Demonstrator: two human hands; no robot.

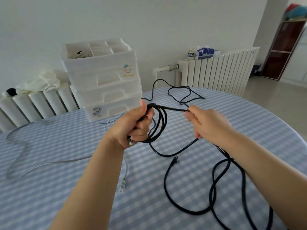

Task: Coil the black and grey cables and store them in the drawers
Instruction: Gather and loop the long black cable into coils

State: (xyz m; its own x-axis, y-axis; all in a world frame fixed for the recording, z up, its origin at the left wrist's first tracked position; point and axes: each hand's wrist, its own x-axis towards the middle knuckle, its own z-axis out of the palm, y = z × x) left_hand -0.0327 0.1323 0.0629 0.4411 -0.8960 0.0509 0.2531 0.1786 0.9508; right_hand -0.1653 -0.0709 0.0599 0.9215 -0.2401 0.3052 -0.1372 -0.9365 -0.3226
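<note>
Hands (pixel 132 125) (pixel 207 123) — round black coil (pixel 159 123)

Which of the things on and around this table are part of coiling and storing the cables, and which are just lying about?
Part of the job:
black cable, coil gripped in left hand, fed by right hand
grey cable, loose on the table
drawers

Just lying about:
white cloth on the radiator
tissue box
small jar

The one camera sat on my head, looking forward and down across the table (pixel 166 188) toward the wall. It was close to my forearms, which reached in from the bottom edge. The wide lens bent the table edge and took in the drawers (pixel 103 75) beyond.
</note>
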